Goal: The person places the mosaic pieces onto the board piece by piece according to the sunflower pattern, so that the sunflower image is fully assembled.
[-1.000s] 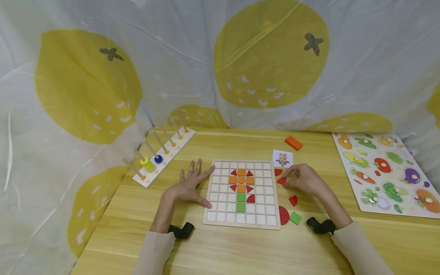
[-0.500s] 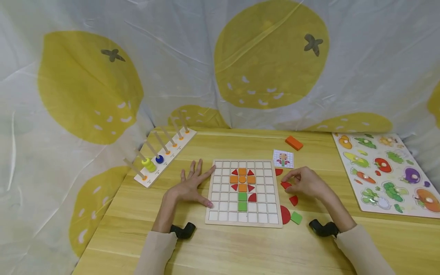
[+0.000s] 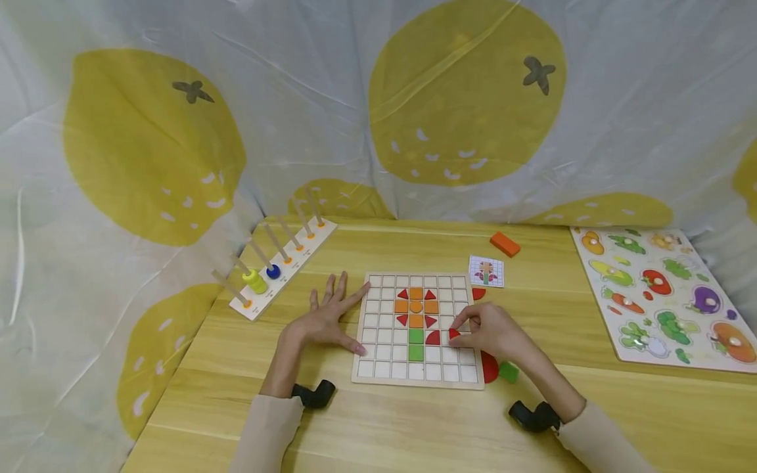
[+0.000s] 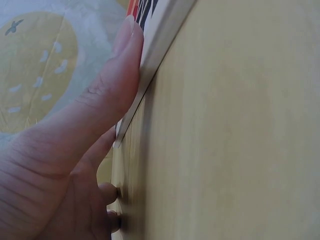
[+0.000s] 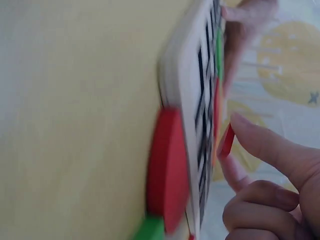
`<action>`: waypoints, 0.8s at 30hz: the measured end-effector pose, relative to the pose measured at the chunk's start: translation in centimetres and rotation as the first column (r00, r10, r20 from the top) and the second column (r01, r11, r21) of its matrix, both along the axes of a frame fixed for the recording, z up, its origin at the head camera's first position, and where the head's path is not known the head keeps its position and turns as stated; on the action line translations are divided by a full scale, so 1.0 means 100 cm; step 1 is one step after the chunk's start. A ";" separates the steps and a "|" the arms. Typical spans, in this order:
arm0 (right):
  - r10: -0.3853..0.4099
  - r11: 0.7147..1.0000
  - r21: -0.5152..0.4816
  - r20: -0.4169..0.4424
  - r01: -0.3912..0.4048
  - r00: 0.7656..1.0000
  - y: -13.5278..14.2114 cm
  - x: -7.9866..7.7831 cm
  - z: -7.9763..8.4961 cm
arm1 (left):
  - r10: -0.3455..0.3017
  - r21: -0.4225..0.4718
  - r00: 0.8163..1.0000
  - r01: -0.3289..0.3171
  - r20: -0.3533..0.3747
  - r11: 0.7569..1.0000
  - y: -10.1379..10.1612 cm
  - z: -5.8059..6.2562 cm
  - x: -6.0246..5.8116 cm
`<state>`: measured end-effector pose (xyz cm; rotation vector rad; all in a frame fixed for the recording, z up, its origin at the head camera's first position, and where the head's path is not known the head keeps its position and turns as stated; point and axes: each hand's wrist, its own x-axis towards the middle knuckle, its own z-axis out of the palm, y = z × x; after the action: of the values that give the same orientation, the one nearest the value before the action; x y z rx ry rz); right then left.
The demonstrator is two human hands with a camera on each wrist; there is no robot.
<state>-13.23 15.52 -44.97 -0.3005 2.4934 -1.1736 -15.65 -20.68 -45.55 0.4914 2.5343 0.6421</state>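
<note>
A wooden grid board (image 3: 382, 370) lies on the table, bearing orange tiles, red triangles, green squares (image 3: 416, 345) and a red quarter-circle tile (image 3: 434, 337). My left hand (image 3: 322, 326) is spread out, its thumb (image 4: 122, 65) and index finger touching the board's left edge. Between thumb and index finger, my right hand (image 3: 497, 333) pinches another red quarter-circle tile (image 5: 227, 141). That tile is over the board's right half, just right of the placed red quarter circle. In the right wrist view it shows tilted, apart from the board.
Right of the board lie red rounded tiles (image 3: 489, 368) and a green square (image 3: 508, 372). Behind are a pattern card (image 3: 487, 271) and an orange block (image 3: 505, 244). A peg stand (image 3: 254, 309) with rings stands left; a vegetable puzzle (image 3: 635, 335) lies far right.
My right hand has gone from the loose tiles beside the board to over its right half, carrying the red quarter-circle tile. My left hand stays at the board's left edge.
</note>
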 end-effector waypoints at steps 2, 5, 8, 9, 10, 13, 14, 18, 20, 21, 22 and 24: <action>-0.002 1.000 0.011 -0.010 0.002 1.000 -0.008 0.001 -0.002 | -0.001 0.004 1.000 0.001 -0.005 1.000 0.000 0.001 0.000; -0.003 1.000 0.011 -0.010 0.003 1.000 -0.011 0.001 -0.003 | -0.002 0.004 1.000 0.002 -0.006 1.000 0.000 0.001 0.000; 0.011 1.000 -0.015 0.004 -0.011 1.000 -0.008 -0.001 -0.004 | -0.004 0.010 1.000 0.004 -0.005 1.000 0.001 0.000 0.000; 0.016 1.000 -0.026 0.011 -0.016 1.000 -0.006 -0.001 -0.004 | -0.004 0.011 1.000 0.004 -0.006 1.000 0.001 0.000 0.000; 0.025 0.999 -0.038 0.014 -0.024 1.000 -0.004 -0.001 -0.005 | -0.005 0.010 1.000 0.005 -0.005 1.000 0.001 0.000 0.000; 0.043 0.998 -0.052 0.014 -0.042 0.999 -0.001 -0.002 -0.007 | -0.005 0.010 1.000 0.005 -0.003 1.000 0.000 0.000 0.000; 0.043 0.998 -0.056 0.012 -0.042 0.999 -0.001 -0.003 -0.007 | -0.005 0.014 1.000 0.005 -0.003 1.000 0.000 0.000 0.000; 0.043 0.998 -0.055 -0.007 -0.044 0.999 -0.003 -0.004 -0.009 | -0.003 0.021 1.000 0.003 -0.002 1.000 0.000 0.000 -0.001; 0.034 0.998 -0.055 -0.001 -0.034 0.999 -0.004 -0.004 -0.009 | -0.002 0.022 1.000 0.002 -0.002 1.000 0.001 0.001 0.000; 0.026 0.998 -0.057 0.007 -0.026 1.000 -0.005 -0.004 -0.009 | -0.002 0.019 1.000 0.002 0.000 1.000 0.001 0.001 0.000; 0.021 0.998 -0.061 0.013 -0.020 1.000 -0.006 -0.004 -0.009 | -0.001 0.019 1.000 0.001 0.000 1.000 0.001 0.000 0.000; 0.008 0.998 -0.061 0.027 -0.006 1.000 -0.007 -0.004 -0.009 | -0.002 0.019 1.000 0.002 0.000 1.000 0.001 0.001 0.000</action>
<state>-13.60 14.78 -45.86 -0.3075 2.4351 -1.2440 -15.67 -20.58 -45.46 0.4999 2.5295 0.6661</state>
